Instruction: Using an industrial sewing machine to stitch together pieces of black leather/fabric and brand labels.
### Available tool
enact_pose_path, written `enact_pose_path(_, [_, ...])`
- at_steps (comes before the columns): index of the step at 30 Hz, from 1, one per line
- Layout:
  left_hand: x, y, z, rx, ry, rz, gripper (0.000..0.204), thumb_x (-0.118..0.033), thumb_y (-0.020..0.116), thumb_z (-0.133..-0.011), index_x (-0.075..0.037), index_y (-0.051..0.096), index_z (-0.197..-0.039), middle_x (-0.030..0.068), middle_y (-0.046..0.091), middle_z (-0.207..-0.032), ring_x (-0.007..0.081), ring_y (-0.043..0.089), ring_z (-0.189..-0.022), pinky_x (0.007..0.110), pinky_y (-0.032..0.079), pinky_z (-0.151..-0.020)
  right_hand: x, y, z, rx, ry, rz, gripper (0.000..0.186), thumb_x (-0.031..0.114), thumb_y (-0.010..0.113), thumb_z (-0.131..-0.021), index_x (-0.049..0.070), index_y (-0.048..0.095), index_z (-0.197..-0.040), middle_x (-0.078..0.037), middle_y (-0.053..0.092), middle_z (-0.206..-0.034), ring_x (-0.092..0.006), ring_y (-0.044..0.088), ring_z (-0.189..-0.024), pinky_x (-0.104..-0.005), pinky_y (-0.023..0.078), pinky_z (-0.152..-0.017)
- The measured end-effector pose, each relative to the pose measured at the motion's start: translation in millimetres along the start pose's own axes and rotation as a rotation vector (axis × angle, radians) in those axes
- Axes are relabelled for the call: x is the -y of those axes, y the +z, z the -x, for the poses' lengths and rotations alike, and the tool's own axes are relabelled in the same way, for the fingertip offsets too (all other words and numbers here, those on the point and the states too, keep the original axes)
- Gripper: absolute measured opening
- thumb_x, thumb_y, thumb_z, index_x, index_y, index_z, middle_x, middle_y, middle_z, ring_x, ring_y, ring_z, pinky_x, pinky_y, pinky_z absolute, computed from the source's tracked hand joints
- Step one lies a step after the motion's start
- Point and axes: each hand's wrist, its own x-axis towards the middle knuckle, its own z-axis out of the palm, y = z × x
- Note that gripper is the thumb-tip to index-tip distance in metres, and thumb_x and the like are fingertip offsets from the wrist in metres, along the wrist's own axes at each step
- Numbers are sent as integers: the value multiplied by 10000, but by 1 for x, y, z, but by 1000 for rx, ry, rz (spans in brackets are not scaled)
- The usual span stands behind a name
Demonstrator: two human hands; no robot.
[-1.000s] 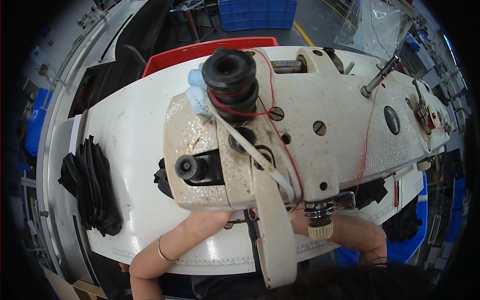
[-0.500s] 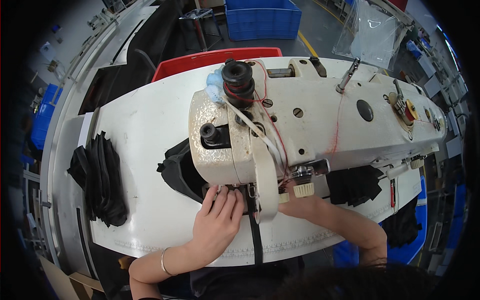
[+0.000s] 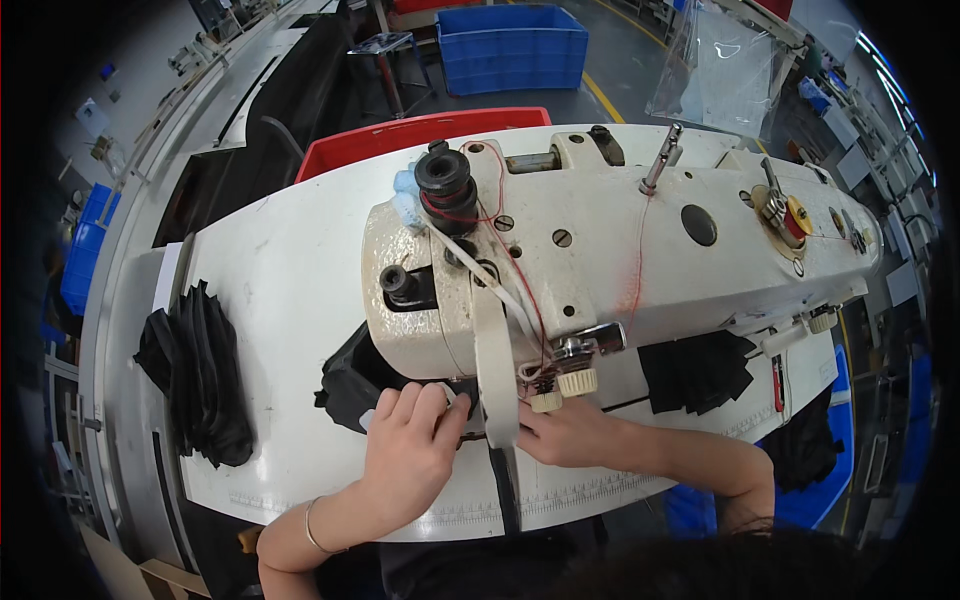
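A white sewing machine [image 3: 620,250] with red thread stands over the white table. Beneath the left end of its head lies a folded black fabric piece [image 3: 348,385]. My left hand [image 3: 410,445] is closed at the fabric's near edge, thumb and fingers pinched together beside the needle area. My right hand [image 3: 570,432] sits just right of the machine's pale hanging guard [image 3: 494,370], its fingers curled and their tips partly covered. Between the hands, a black strip [image 3: 505,490] runs toward me over the table's front edge. The needle and the stitching spot are hidden.
Stacked black fabric pieces [image 3: 200,375] lie at the table's left, with another black stack [image 3: 695,370] under the machine arm. A red tool [image 3: 778,383] rests at the right. Beyond the table are a red bin [image 3: 420,128] and a blue crate [image 3: 510,50].
My right hand has come out from behind the machine head toward me and left. My left hand has shifted slightly left, its fingers more curled. The view has moved a little.
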Motion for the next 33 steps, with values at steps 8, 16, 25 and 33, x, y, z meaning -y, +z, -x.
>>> enact_pose_path(8, [22,16,-5,-107,54,243,278,22,666,-622,-74,667,-883,73,565,-849,243,548,-729,372,413,-617,-1,5,9,152,-173,146,253,139,615,-702,20,681,-916,-74,635,-846,-234,615,-813,-358,486,-819])
enact_pose_path(16, [28,-10,9,91,-356,665,276,-28,753,-733,-18,690,-1001,138,685,-830,292,657,-764,356,509,-676,-1,2,6,143,-121,124,169,127,608,-685,25,628,-818,-82,632,-863,-221,616,-818,-346,481,-815])
enact_pose_path(25, [36,3,-1,-29,-153,496,317,65,667,-685,-18,690,-991,129,639,-964,339,625,-795,427,498,-761,2,-4,2,158,-163,155,253,147,592,-697,-2,661,-889,-84,626,-910,-223,618,-876,-367,485,-877])
enact_pose_path(33, [19,14,21,254,479,-74,598,-77,722,-607,14,590,-1184,140,645,-1028,240,638,-981,316,524,-833,13,-11,10,172,-221,182,303,188,584,-702,-24,668,-902,-98,608,-895,-246,613,-898,-403,486,-903])
